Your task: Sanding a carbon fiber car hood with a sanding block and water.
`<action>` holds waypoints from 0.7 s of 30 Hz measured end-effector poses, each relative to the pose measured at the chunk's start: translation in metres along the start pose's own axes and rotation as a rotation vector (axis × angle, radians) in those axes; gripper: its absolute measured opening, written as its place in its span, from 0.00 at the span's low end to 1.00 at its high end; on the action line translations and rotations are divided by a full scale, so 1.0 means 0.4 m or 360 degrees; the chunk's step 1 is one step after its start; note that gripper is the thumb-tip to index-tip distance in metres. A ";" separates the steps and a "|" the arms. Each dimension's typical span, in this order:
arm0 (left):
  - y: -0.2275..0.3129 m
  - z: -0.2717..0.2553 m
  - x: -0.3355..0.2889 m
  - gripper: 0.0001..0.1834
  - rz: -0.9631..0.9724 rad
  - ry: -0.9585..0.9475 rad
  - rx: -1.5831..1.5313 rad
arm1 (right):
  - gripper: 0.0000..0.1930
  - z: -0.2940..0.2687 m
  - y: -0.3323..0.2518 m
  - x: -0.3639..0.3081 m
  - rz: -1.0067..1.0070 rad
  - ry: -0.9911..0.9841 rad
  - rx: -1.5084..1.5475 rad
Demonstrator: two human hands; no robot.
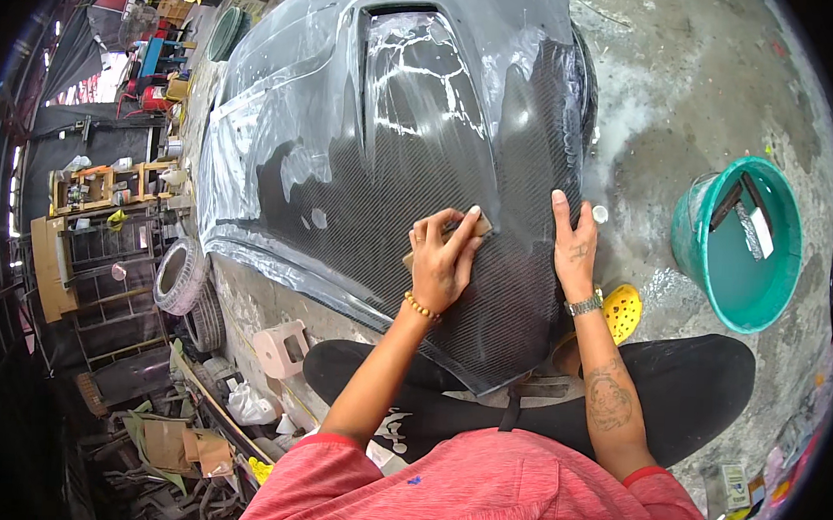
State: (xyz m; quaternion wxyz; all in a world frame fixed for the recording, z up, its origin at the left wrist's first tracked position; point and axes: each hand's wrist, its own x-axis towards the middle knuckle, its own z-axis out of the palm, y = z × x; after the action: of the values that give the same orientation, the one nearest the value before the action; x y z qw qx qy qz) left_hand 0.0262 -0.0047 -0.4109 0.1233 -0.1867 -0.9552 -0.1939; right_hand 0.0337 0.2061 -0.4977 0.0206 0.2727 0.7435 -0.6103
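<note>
A large carbon-fibre car hood (343, 223) lies in front of me, its woven black surface wet and partly coated with whitish residue. My left hand (440, 261), with a bead bracelet on the wrist, presses a tan sanding block (481, 227) against the near part of the hood; the fingers cover most of the block. At the hood's right edge is my right hand (577, 250), wearing a wristwatch. Its thumb lies along the top and its other fingers bend over the side, partly hidden. Farther off, a recessed vent (417, 67) in the hood holds milky streaks.
On the right stands a teal bucket (686, 236) of cloudy water with a dark strip and a pale block inside. A yellow clog (624, 311) is near my right knee. Left of the hood are a pink stool (280, 349), tyres (179, 276) and cluttered shelving (109, 187).
</note>
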 end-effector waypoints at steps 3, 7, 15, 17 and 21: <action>-0.078 -0.006 0.078 0.28 0.0149 -0.0113 0.0132 | 0.46 0.014 -0.035 0.018 -0.0059 0.0026 0.0038; -0.258 0.033 0.465 0.17 -0.0073 0.0189 0.0285 | 0.40 0.025 -0.071 0.057 -0.0110 -0.0059 0.0107; 0.068 0.050 -0.046 0.26 -0.0047 -0.0148 -0.0010 | 0.37 0.015 -0.005 0.105 -0.0075 0.0043 0.0081; 0.100 0.026 -0.094 0.27 -0.0028 -0.0183 0.0043 | 0.37 0.037 -0.024 0.096 -0.0131 0.0008 0.0147; 0.040 0.074 0.164 0.23 0.0220 -0.0033 0.0148 | 0.35 0.064 -0.031 0.116 -0.0082 -0.0069 0.0440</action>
State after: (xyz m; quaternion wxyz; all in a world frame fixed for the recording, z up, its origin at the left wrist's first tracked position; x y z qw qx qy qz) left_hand -0.0314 0.0415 -0.4122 0.1349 -0.2481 -0.9493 -0.1384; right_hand -0.0190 0.1989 -0.5100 -0.0168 0.2405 0.6586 -0.7129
